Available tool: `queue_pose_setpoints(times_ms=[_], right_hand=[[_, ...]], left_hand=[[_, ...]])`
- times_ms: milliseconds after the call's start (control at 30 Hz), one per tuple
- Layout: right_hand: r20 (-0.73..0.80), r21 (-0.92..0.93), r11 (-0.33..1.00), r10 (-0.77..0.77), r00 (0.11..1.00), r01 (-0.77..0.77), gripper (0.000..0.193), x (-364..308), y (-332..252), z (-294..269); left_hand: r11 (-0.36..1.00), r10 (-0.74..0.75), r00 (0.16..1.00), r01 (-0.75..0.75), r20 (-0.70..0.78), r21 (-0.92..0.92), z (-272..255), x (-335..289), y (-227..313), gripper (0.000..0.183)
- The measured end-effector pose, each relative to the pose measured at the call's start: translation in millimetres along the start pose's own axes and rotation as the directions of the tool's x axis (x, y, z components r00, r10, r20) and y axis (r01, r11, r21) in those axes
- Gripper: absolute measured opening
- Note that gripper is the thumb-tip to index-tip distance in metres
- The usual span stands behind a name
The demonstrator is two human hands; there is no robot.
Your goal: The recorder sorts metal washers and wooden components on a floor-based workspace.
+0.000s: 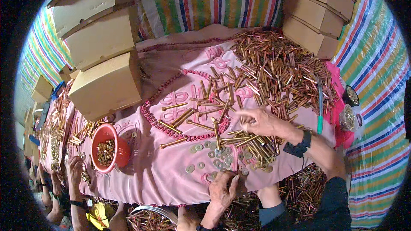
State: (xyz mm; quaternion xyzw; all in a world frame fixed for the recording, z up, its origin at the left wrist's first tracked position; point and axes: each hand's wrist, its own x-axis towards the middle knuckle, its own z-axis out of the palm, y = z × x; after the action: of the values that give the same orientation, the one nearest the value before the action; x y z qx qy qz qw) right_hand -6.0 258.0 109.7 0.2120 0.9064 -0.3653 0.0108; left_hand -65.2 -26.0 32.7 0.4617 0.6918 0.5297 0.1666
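Note:
My right hand (261,122) is over the pink cloth (171,179), among long brass-coloured bolts (257,145). Its index finger points left, the fingers look apart, and no object shows in them. Closer to me, at the cloth's front edge, my left hand (222,191) has its thumb and fingers drawn together. Whatever they may hold is too small or hidden to make out. Just beyond it lie several flat grey washers (211,155), loose on the cloth. One bolt (216,133) lies lengthwise between the washers and other scattered bolts.
A large heap of bolts (282,68) covers the far right. Cardboard boxes stand stacked at left (105,85) and far right (308,34). A red plastic basket (122,152) holds small brass-coloured parts. At the left edge another person's hand (75,169) works; more bolts (304,192) lie below the cloth.

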Motion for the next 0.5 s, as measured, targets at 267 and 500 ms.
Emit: queue_pose_setpoints(times_ms=[267, 500], right_hand=[[-0.510, -0.360, 0.927, -0.100, 0.855, -0.106, 0.071, 99.8, 9.3, 67.7], [-0.129, -0.238, 0.910, -0.375, 0.918, 0.338, 0.028, 96.0, -6.7, 71.8]], left_hand=[[0.998, 0.019, 0.999, -0.018, -0.026, 0.058, 4.2, -1.2, -0.2, 0.010], [0.999, 0.035, 0.999, -0.035, -0.014, 0.033, 5.5, -1.2, -1.9, 0.014]])
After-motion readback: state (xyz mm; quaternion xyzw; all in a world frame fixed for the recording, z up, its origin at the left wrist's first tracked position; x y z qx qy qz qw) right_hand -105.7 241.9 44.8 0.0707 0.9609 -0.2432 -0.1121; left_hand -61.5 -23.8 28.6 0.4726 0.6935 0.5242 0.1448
